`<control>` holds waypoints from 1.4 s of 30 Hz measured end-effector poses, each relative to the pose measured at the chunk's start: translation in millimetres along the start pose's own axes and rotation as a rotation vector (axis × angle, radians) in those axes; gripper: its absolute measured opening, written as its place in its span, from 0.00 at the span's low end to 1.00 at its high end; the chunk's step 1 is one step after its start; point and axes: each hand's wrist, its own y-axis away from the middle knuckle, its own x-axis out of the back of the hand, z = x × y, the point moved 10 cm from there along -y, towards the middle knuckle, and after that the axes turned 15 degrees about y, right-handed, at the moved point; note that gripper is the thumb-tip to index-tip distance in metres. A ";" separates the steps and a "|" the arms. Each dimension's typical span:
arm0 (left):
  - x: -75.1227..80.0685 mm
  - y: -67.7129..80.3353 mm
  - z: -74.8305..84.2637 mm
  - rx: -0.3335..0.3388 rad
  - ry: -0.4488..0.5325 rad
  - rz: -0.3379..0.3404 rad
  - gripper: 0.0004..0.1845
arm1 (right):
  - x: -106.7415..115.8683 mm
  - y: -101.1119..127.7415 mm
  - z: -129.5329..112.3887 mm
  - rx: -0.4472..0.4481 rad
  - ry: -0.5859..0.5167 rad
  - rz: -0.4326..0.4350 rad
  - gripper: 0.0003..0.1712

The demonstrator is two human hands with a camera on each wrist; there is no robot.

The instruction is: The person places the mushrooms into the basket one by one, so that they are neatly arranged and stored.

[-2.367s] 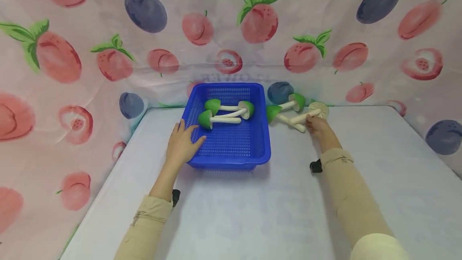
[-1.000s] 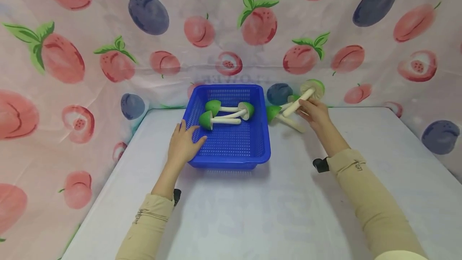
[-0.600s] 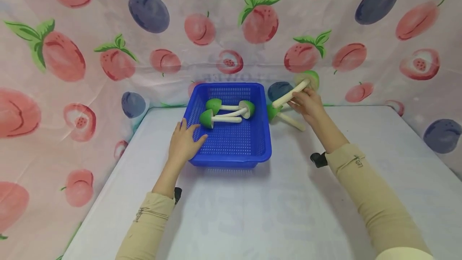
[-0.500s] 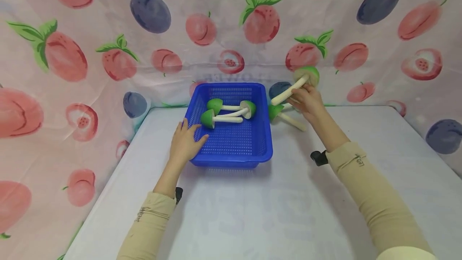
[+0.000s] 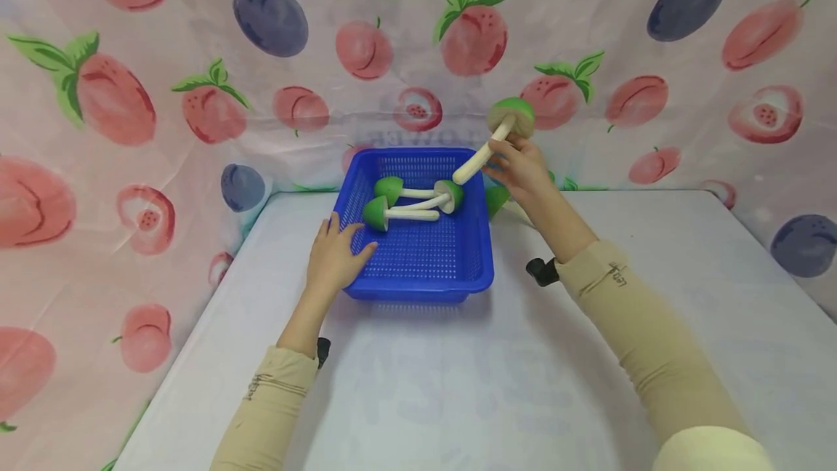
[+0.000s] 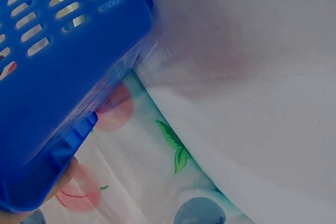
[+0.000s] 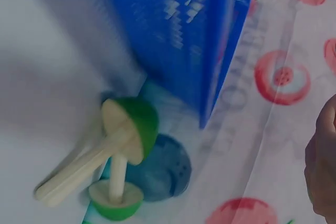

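Note:
A blue mesh basket (image 5: 418,289) stands on the white table with three green-capped toy mushrooms (image 5: 399,213) lying in it. My left hand (image 5: 335,259) holds the basket's near left corner, thumb over the rim; a fingertip (image 6: 63,178) shows under the basket's lip (image 6: 58,103). My right hand (image 5: 519,166) grips the pale stem of another mushroom (image 5: 503,126), held in the air over the basket's far right corner, cap up. Two more mushrooms (image 7: 128,129) lie crossed on the table right of the basket wall (image 7: 178,35). The arm partly hides them in the head view, where one cap (image 5: 497,198) shows.
A fruit-printed cloth (image 5: 261,93) hangs as walls behind and on both sides of the table. The white tabletop (image 5: 458,384) stretches bare in front of the basket and to the right.
My right hand has lifted one mushroom off the table and carried it up and left to above the basket's far right corner. The left hand and the basket have stayed put.

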 end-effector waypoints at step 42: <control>0.3 -2.6 -2.7 0.003 -0.008 -0.001 0.30 | -33.6 -170.9 192.1 -0.314 -0.382 0.346 0.41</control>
